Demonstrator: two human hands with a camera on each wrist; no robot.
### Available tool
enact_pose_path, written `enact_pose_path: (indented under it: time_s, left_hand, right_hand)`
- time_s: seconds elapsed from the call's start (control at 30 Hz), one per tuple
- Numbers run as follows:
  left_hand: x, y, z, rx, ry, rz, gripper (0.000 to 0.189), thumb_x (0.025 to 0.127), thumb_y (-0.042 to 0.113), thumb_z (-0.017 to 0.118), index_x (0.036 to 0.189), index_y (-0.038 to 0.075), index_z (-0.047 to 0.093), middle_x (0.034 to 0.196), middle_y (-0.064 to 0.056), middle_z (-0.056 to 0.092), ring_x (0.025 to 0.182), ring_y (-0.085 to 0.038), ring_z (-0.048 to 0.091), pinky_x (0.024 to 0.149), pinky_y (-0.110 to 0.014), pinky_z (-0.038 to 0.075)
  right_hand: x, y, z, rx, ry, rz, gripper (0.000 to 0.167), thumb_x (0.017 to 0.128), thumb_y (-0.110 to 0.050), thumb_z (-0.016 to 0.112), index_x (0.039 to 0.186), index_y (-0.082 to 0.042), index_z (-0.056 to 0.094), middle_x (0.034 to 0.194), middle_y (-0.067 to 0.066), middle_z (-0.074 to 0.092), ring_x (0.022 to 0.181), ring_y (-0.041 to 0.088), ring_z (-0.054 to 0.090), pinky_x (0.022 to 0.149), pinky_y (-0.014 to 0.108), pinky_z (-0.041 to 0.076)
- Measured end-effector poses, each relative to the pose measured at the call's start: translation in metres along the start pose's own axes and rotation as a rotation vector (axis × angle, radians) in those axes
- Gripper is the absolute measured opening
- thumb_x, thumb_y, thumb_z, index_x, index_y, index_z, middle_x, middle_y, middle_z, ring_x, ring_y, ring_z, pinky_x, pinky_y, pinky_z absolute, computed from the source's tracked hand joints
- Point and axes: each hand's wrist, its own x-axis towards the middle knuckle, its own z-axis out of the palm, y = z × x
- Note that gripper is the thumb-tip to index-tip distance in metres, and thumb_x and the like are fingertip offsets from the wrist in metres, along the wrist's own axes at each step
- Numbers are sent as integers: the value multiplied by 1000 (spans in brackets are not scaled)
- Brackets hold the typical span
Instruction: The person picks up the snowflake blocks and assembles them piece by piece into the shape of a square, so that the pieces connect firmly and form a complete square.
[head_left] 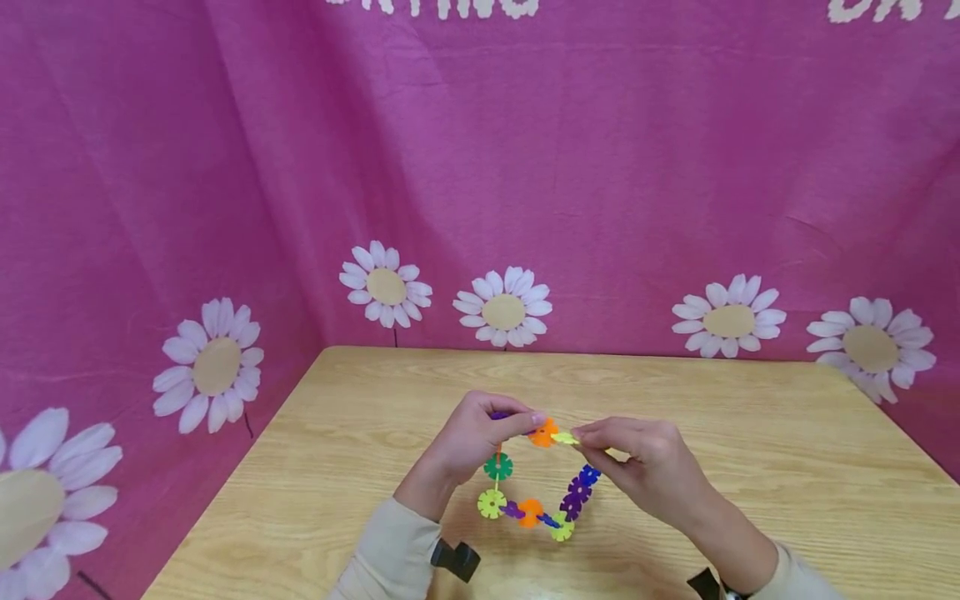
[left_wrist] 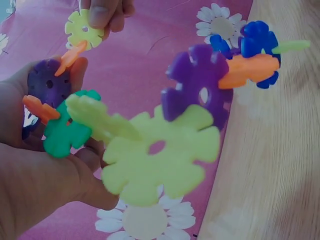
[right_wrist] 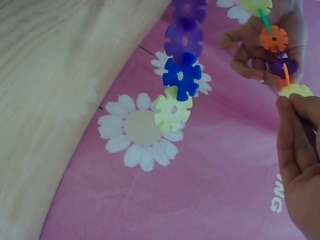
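A chain of flower-shaped plastic interlocking discs point(head_left: 530, 513) in yellow, orange, purple, green and blue hangs in a loop between the two hands above the table. The left hand point(head_left: 474, 437) grips the chain at a purple disc point(left_wrist: 50, 82), beside an orange disc point(head_left: 543, 433). With thumb and fingertips, the right hand point(head_left: 651, 468) pinches a yellow disc point(left_wrist: 84, 29) that is joined to that orange one. In the right wrist view the chain's other end, a pale yellow disc point(right_wrist: 173, 110) slotted to a blue disc point(right_wrist: 181, 76), dangles free, apart from the right hand.
Below the hands lies a wooden table point(head_left: 360, 400). A pink cloth point(head_left: 600, 167) printed with white daisies stands behind it and along its left side. Black straps point(head_left: 456, 560) are at both wrists.
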Motion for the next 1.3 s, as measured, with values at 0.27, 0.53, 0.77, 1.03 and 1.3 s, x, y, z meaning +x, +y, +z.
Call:
enact_pose_path:
  time_s: [0.27,0.53,0.77,1.03,1.3]
  left_hand:
    - [-5,10,6,-26,-13,24,25,94,20,70,105,-2,76,96,-8,76,93,-17,67,87,-33,54]
    - [-8,16,11,25,28,57,23,93,21,71,101,0,78,93,-14,76,78,-14,61,73,-27,52]
    - [-6,12,8,1,58,60,21,94,17,70,103,-1,77,96,-14,76,90,-16,67,91,-37,55]
    - [-4,7,8,-2,61,47,22,94,20,70,103,1,77,95,-10,75,90,-17,65,88,-34,53]
    - [-2,4,11,-32,61,63,22,94,18,70,102,-2,76,93,-10,75,86,-15,65,89,-32,53]
  right_hand:
    - [-4,10,-3,-28,34,-35,37,101,-33,56,86,-5,74,85,10,77,76,23,75,65,15,55]
    - [-4,5,-5,-82,21,-64,41,102,-33,54,90,-1,77,89,11,77,77,22,76,71,16,56]
    - [-2,5,1,-52,62,-122,37,102,-29,56,94,1,77,89,14,77,78,23,76,69,16,56]
    - [-2,2,1,-101,31,-99,44,103,-33,51,94,1,77,90,13,77,77,24,76,68,16,55]
    - [0,1,2,-148,23,-85,49,105,-36,46,96,1,77,90,12,77,77,25,76,69,18,56]
